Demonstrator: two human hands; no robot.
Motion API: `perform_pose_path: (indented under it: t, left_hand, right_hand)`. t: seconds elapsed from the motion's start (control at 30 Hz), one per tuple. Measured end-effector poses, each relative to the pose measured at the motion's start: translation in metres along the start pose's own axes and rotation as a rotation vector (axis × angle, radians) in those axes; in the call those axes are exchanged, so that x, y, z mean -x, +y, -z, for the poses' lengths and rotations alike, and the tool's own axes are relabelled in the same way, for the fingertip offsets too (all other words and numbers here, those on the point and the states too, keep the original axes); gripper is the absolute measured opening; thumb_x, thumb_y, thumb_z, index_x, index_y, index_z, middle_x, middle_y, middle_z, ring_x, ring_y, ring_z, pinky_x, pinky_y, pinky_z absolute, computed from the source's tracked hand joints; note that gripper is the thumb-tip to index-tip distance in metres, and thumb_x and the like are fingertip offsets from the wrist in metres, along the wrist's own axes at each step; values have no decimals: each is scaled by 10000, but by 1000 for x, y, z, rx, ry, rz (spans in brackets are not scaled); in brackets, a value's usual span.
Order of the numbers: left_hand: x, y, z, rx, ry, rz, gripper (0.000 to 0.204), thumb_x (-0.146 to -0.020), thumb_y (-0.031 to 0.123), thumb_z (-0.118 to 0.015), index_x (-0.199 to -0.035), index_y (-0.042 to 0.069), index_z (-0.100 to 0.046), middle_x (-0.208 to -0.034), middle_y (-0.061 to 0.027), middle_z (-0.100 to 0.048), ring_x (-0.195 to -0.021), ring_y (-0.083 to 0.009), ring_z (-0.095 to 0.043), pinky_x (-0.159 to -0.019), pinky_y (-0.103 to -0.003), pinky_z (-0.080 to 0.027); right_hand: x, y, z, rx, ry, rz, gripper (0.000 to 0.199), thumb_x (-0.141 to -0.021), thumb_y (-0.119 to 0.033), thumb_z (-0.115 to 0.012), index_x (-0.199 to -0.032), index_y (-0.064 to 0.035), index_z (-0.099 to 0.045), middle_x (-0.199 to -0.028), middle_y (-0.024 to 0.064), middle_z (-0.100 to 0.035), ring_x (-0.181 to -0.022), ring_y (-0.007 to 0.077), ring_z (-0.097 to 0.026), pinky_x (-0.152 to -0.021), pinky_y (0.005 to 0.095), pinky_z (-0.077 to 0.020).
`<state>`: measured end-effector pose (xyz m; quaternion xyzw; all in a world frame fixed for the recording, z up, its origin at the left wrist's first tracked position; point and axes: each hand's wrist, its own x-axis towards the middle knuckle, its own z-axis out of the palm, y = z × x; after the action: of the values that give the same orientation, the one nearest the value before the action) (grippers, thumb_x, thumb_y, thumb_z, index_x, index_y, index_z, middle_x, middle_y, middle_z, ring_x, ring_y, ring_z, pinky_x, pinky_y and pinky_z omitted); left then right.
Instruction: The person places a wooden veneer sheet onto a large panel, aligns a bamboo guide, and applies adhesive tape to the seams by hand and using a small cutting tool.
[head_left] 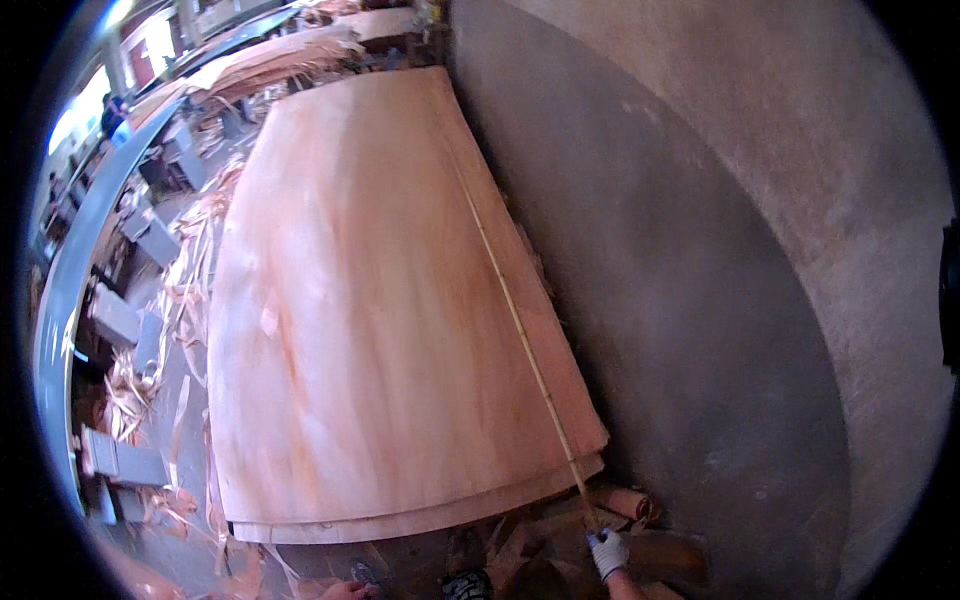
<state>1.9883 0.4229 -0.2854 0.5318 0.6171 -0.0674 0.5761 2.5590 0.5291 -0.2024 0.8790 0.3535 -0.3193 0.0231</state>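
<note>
I'm laying a long stick [520, 325] along the right edge of the veneer stack [370, 320]. My gloved right hand [608, 552], fingers closed around the stick's near end, sits just past the stack's near right corner. Next, I judge, steady alignment along that edge. My left hand isn't visible.

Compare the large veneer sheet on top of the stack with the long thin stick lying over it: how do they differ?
The veneer sheet is broad and flat, covering the whole stack; the stick is narrow and runs along its right side only. The sheet is pinkish orange; the stick is pale yellow. The sheet lies free, while the gloved right hand grips the stick's near end. Both look wooden.
</note>
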Motion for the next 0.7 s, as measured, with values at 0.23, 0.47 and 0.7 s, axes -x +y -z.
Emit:
perform_pose_path:
  t: [0.23, 0.47, 0.7]
  left_hand:
    - [74, 22, -4, 29, 136, 173, 334, -873, 340, -481, -1118, 144, -594, -1068, -154, -602, -994, -325, -563, -844, -391, -449]
    - [131, -24, -4, 330, 302, 72, 341, -861, 390, -487, -1084, 171, -623, -988, -110, -640, -902, -270, -614, -808, -356, -471]
    - [255, -156, 22, 498, 678, 211, 297, -843, 318, -492, -990, 108, -642, -976, -128, -633, -885, -289, -611, -773, -381, -472]
  right_hand:
    - [116, -100, 22, -164, -70, 176, 381, -826, -342, -588, -1071, -51, -604, -977, 136, -642, -924, 283, -582, -795, 361, -452]
    - [144, -192, -57, -623, -82, 336, 254, -741, -213, -667, -634, -52, -503, -504, 55, -489, -412, 188, -475, -403, 361, -380]
    - [315, -324, -95, -769, -258, 367, 171, -774, -164, -632, -681, -113, -498, -465, -13, -413, -326, 99, -376, -289, 259, -293]
